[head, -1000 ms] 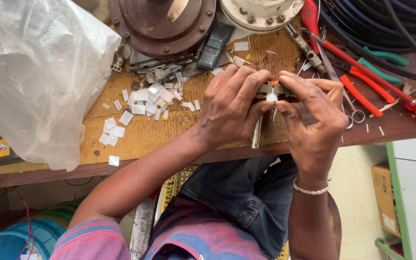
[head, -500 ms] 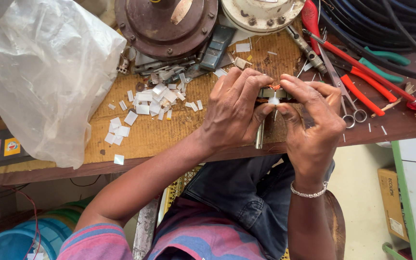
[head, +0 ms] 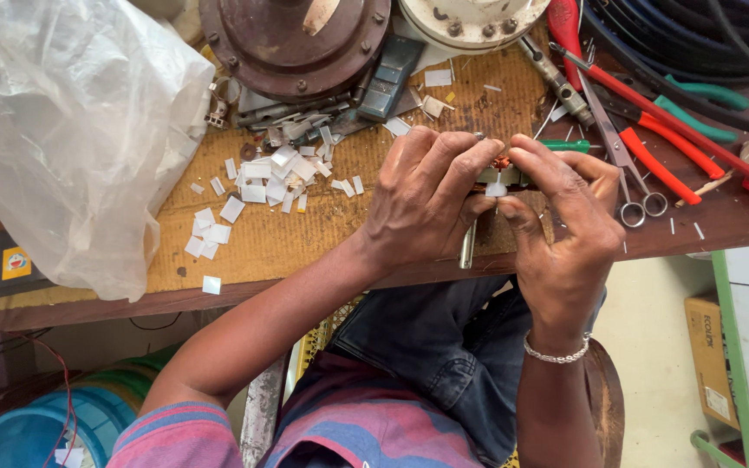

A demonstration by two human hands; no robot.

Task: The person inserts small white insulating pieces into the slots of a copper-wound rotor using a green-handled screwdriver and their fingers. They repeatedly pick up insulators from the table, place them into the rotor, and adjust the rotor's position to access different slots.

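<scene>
We see the left hand and right hand curled knuckles-up, pinching one small metal part with white paper.

Your left hand and right hand meet over the bench's front edge, pinching a small part between them. Paper scraps lie left, a plastic bag beyond; scissors and pliers lie right.
</scene>
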